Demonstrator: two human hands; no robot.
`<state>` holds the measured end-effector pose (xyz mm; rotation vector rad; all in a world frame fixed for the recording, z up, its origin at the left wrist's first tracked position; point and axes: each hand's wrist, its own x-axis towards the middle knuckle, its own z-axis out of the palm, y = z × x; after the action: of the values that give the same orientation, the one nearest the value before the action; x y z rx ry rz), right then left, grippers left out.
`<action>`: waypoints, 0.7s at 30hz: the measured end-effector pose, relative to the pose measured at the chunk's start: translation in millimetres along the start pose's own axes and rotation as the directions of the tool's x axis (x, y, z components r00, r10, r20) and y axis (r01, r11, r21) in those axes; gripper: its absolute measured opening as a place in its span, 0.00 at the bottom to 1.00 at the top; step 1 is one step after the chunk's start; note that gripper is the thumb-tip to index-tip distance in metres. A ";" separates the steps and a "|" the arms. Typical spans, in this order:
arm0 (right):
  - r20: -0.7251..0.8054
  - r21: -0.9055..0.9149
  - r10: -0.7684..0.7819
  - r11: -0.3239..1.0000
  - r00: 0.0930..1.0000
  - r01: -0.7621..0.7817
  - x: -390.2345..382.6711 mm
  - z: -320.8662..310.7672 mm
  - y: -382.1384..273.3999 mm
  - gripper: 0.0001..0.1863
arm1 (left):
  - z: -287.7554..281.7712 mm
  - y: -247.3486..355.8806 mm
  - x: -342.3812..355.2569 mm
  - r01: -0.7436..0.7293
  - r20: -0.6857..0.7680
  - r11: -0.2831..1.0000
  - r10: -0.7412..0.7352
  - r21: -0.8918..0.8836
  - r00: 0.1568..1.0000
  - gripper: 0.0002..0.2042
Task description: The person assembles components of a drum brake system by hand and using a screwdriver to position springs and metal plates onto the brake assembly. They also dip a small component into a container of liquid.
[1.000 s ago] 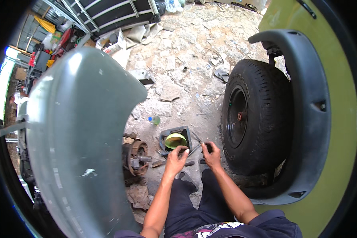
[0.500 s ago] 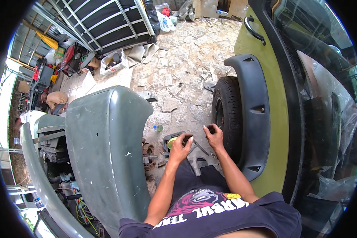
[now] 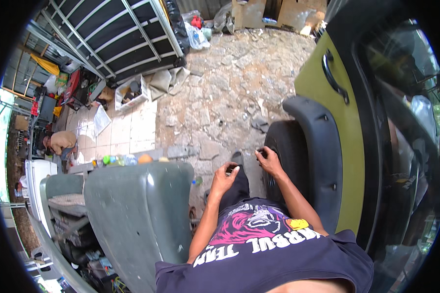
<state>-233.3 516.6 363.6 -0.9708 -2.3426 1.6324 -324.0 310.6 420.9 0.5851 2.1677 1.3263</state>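
Note:
My left hand (image 3: 223, 179) is held in front of my dark shirt (image 3: 259, 239), fingers loosely bent and the thumb apart from them. No object shows in it. My right hand (image 3: 270, 163) is level with it, beside the black tyre (image 3: 293, 156); its darkened fingers are curled but not closed, and I see nothing in them. Neither hand visibly touches the vehicle parts. A worn grey-green fender (image 3: 146, 210) stands to my left. On my right, a black fender flare (image 3: 322, 146) arches over the tyre on an olive-green vehicle body (image 3: 349, 146).
Broken stone paving (image 3: 230, 93) stretches ahead. A white crate (image 3: 132, 95) with parts stands at the far left, near a dark panel with a metal frame (image 3: 122, 39). Another person (image 3: 61, 142) crouches at the left. Bottles (image 3: 115, 159) show behind the fender.
My view has shifted, and I am farther forward between the fender and the tyre. Bottles behind the fender and my foot have come into sight. Both hands keep much the same pose.

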 end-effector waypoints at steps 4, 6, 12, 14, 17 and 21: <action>0.033 0.105 0.041 0.994 0.999 -0.044 84.4 -10.1 -24.7 0.18 | -39.3 42.5 110.0 -0.039 0.003 0.999 0.039 -0.019 0.999 0.14; -0.017 0.155 0.030 0.988 0.999 -0.027 126.6 -16.2 -40.0 0.18 | -63.9 63.2 158.7 -0.107 -0.012 0.994 0.107 0.005 0.994 0.14; -0.084 0.302 0.042 0.953 0.996 -0.014 238.4 -50.6 -102.2 0.17 | -113.9 103.1 278.4 -0.118 0.009 0.993 0.118 0.018 0.993 0.12; -0.105 0.301 0.051 0.954 0.993 -0.017 280.5 -61.1 -112.8 0.17 | -120.5 95.6 317.4 -0.143 -0.001 0.990 0.143 0.014 0.990 0.12; -0.112 0.263 -0.008 0.964 0.994 0.038 352.0 -81.8 -113.1 0.18 | -119.2 90.8 377.2 -0.203 -0.029 0.979 0.204 0.027 0.979 0.13; -0.149 0.229 0.042 0.973 0.988 -0.006 438.2 -100.7 -128.9 0.20 | -116.0 113.0 451.3 -0.183 -0.005 0.981 0.184 0.060 0.983 0.14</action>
<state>-588.2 817.9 408.6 -1.0381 -1.9998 1.7221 -733.9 554.1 471.8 0.8207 2.2116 1.3641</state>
